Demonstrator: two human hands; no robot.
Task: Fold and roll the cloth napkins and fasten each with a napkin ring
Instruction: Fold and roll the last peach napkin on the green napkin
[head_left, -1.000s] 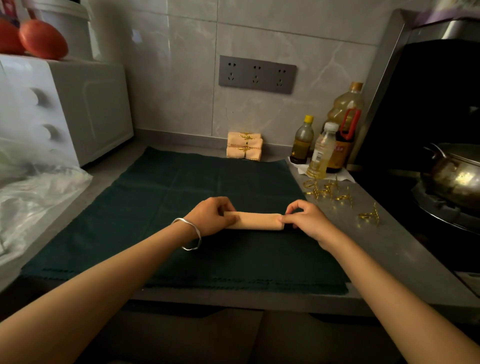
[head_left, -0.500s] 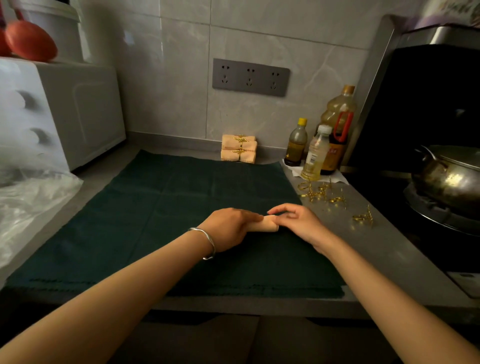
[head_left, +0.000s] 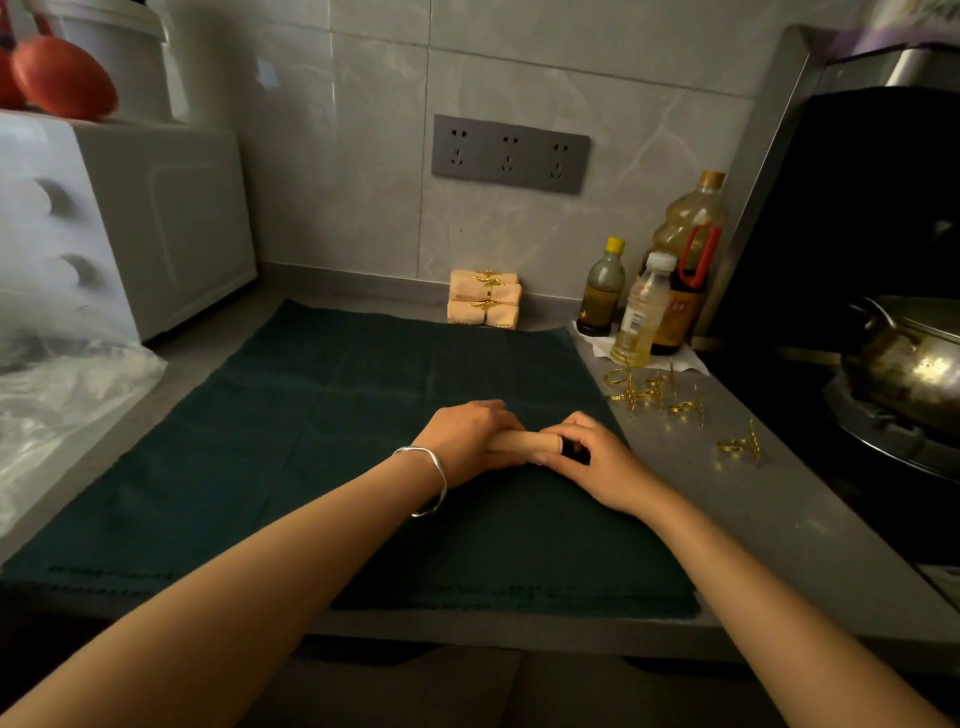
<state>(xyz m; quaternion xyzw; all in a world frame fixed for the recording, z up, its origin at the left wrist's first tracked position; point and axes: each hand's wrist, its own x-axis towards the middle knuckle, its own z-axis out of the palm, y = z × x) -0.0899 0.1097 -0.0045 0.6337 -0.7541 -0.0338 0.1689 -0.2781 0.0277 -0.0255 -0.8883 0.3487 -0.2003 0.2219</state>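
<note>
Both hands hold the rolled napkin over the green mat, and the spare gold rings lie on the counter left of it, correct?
No: the head view shows the gold rings on the counter right of the green mat. Left hand and right hand do hold the rolled napkin.

A home kitchen: a grey tabletop (head_left: 753, 467) runs under a tiled wall (head_left: 337, 156) with a socket strip (head_left: 510, 154). Cooking-oil bottles (head_left: 685, 249) stand at right centre beside a metal pot (head_left: 914, 364) on a gas hob (head_left: 878, 421). A white appliance (head_left: 156, 223) sits upper left.
</note>
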